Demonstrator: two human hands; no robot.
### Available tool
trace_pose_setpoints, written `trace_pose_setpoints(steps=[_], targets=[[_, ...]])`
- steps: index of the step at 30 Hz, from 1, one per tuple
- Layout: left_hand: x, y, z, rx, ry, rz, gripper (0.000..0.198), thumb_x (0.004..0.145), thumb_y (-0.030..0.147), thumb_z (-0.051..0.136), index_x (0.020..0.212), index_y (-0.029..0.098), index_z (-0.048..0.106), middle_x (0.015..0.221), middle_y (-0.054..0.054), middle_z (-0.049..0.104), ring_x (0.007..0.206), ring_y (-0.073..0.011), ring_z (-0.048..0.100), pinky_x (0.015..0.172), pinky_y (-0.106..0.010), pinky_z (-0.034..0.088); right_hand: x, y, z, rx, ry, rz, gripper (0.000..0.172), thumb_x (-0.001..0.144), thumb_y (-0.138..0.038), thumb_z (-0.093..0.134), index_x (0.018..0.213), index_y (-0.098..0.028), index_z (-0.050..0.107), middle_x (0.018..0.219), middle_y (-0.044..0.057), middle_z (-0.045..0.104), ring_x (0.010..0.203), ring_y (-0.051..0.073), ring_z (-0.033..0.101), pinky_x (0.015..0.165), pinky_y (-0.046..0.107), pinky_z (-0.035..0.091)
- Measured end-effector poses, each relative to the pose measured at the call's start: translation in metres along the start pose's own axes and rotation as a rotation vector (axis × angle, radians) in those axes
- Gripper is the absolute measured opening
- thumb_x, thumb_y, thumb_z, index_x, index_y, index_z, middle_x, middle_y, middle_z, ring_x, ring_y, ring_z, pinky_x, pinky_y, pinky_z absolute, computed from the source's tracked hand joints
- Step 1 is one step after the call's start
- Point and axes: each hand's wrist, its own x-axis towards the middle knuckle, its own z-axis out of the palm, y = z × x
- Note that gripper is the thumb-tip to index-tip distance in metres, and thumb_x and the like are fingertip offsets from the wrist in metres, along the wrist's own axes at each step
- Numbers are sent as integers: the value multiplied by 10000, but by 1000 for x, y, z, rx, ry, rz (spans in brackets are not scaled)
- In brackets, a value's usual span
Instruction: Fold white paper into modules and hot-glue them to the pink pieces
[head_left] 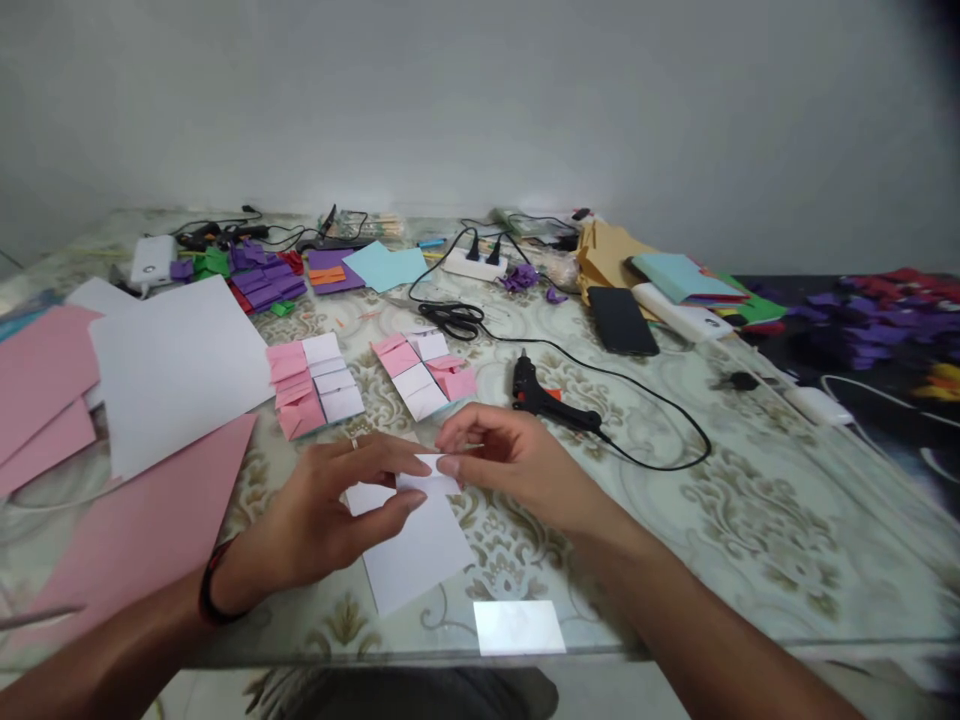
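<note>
Between my two hands is a small piece of white paper (429, 484), its upper edge apparently folded. My left hand (319, 510) has thumb and fingers closed around the left side of it. At its upper right corner, my right hand (529, 465) pinches it with thumb and fingertips. Under it lie more white paper pieces (416, 565) on the patterned table. Just beyond my hands are two sets of folded pink and white papers (341, 392) (420, 388). A black glue gun (551, 400) lies on its side to the right of them.
Large white sheets (176, 375) and pink sheets (161, 530) spread over the left. Scissors (454, 318), a power strip (476, 263) and a phone (622, 322) lie farther back. The glue gun's black cord (686, 410) loops rightward. Purple folded papers (266, 282) sit at the back left.
</note>
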Motion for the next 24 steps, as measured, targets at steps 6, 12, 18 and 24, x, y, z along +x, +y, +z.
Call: trace_pose_setpoints(steps=[6, 12, 18, 24], targets=[[5, 1, -1, -39, 21, -230, 102, 961, 248, 684, 1032, 248, 758, 982, -7, 808, 869, -147, 757, 779, -242, 640, 0, 4, 3, -157, 27, -62, 141, 827, -305, 809, 866, -211, 711, 751, -19, 618, 697, 132, 556, 688, 285, 494], [7, -2, 2, -30, 24, -305, 78, 936, 237, 687, 929, 218, 762, 887, -8, 796, 804, -142, 734, 676, -215, 609, -1, 6, 11, -395, 36, -127, 62, 881, -267, 747, 872, -210, 725, 791, 1, 670, 732, 148, 578, 650, 271, 458], [7, -4, 6, -41, 20, -294, 75, 924, 196, 673, 941, 213, 745, 896, -2, 790, 817, -133, 729, 753, -231, 617, 0, 7, 13, -511, 18, -112, 73, 893, -246, 748, 834, -203, 746, 746, -8, 676, 700, 142, 598, 604, 248, 441], [9, -5, 1, 72, -15, -313, 84, 932, 264, 702, 897, 230, 771, 877, 0, 810, 809, -168, 746, 689, -255, 587, 1, 10, 12, -581, 27, -161, 58, 893, -210, 739, 836, -214, 741, 803, 0, 727, 739, 152, 642, 662, 261, 474]])
